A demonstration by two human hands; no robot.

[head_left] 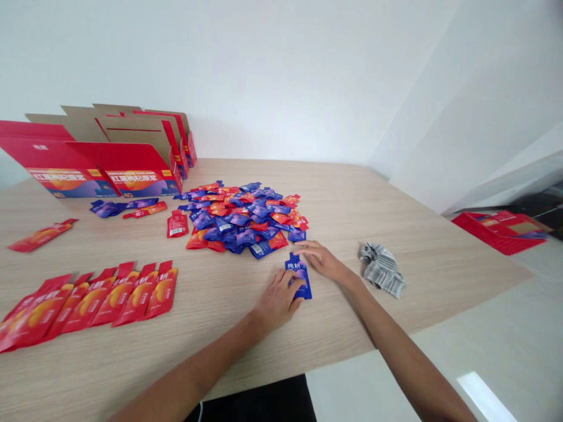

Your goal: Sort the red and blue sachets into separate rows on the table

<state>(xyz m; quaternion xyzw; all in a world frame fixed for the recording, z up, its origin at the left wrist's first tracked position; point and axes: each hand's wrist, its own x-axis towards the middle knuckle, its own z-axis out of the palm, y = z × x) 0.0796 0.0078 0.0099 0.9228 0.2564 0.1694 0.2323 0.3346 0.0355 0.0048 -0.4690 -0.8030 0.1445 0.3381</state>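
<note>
A blue spouted pouch (299,271) lies flat on the table, its narrow neck pointing away from me. My left hand (279,298) rests over its left and lower part, fingers curved and apart, touching it without lifting it. Just beyond on the right is my right hand (320,258), open with fingers stretched left, close to the pouch's neck. Its fingertips come near a blue pouch (297,235) at the edge of a mixed heap of red and blue pouches (241,220). Part of the flat pouch is hidden under my left fingers.
Overlapping red pouches (123,293) form a row at the left front. Open red cartons (136,167) stand at the back left, with a few loose pouches before them. A crumpled striped cloth (382,269) lies at right. Beyond the table's right edge sits a red box (497,228).
</note>
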